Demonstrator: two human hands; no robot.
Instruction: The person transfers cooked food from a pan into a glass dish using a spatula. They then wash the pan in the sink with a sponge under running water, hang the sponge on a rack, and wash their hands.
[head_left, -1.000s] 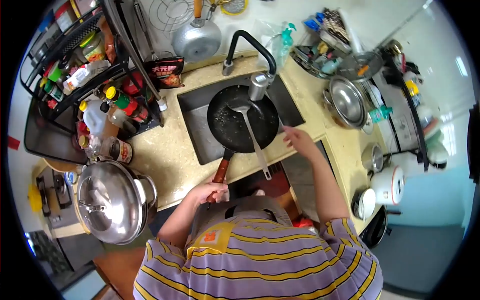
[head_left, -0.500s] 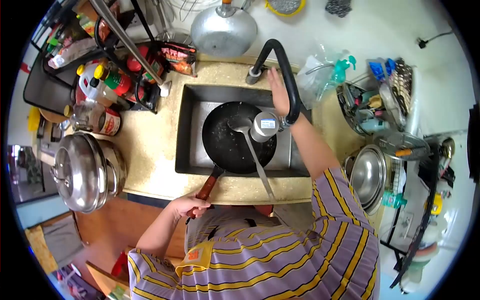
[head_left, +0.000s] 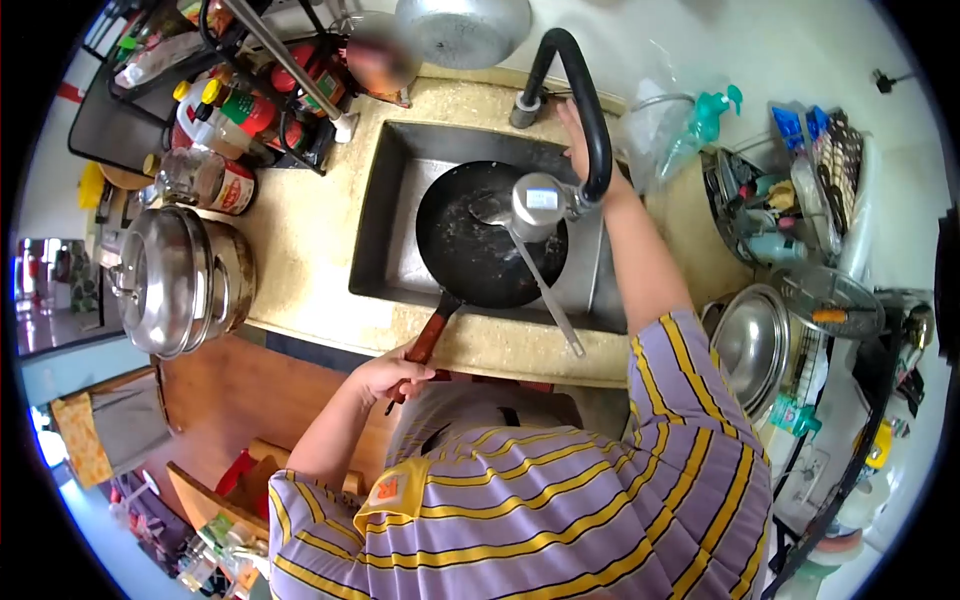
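Note:
A black frying pan [head_left: 470,265] sits in the sink [head_left: 385,240], and its wooden handle [head_left: 432,335] sticks out over the front edge. My left hand [head_left: 393,374] is closed around the end of that handle. A metal ladle [head_left: 545,290] rests in the pan, its long handle leaning across the sink's front rim. Above the pan hangs the silver spray head of the black-necked faucet [head_left: 575,65]. Beside the faucet's base, my right hand [head_left: 578,145] has its fingers stretched out; the faucet neck partly hides it, and I cannot tell whether it touches the lever.
A lidded steel pot [head_left: 170,285] stands on the counter at left, near bottles and a black rack [head_left: 225,95]. To the right are a green pump bottle [head_left: 700,130], a dish basket [head_left: 735,210] and a metal lid [head_left: 750,345]. A wok [head_left: 465,30] hangs behind.
The camera view has shifted, so the sink and counter appear higher in the frame. My left hand still grips the pan handle, and my right hand stays by the faucet base.

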